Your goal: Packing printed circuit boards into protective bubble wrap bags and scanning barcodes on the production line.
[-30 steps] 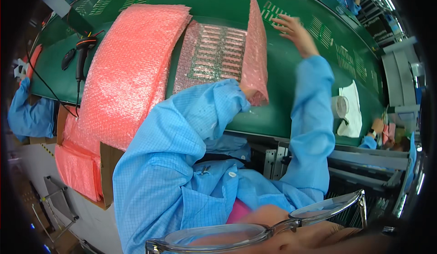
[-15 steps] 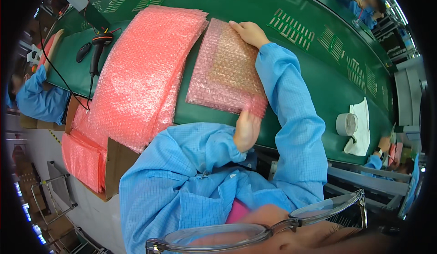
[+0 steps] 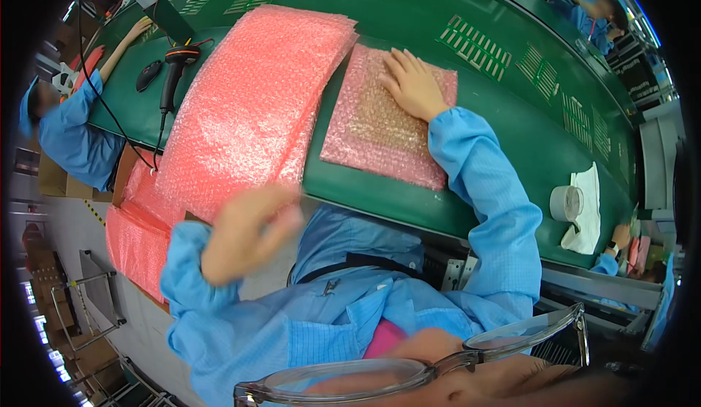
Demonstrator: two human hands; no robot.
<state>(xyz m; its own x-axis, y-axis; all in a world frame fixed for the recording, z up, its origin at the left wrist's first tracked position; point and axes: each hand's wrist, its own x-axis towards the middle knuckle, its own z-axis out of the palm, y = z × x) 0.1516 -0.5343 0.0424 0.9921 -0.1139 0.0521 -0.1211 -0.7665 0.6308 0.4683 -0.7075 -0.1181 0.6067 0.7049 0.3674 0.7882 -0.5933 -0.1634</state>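
A pink bubble bag [image 3: 350, 133] lies flat on the green bench mat, and a flat, brownish rectangular thing shows through its film. My right hand [image 3: 416, 86] rests palm down on the bag's upper part, fingers stretched out. Left of the bag lies a thick stack of pink bubble bags [image 3: 248, 100], its near end reaching over the bench edge. My left hand [image 3: 252, 232] is off the bag, in front of the stack's near end and smeared by motion. Its fingers look partly bent, but whether they hold anything cannot be told.
A barcode scanner [image 3: 175, 78] and a black mouse [image 3: 149, 75] lie left of the stack. More bubble bags [image 3: 136, 243] fill a carton at the lower left. Circuit board panels [image 3: 475, 45] lie along the far belt. A round tub [image 3: 566, 203] and white cloth [image 3: 588, 217] sit right. Co-workers [image 3: 77, 140] sit nearby.
My left hand has let go of the bag's near edge and swung left toward the stack. My right hand has moved from the bag's far edge onto its top, and the bag now lies flat.
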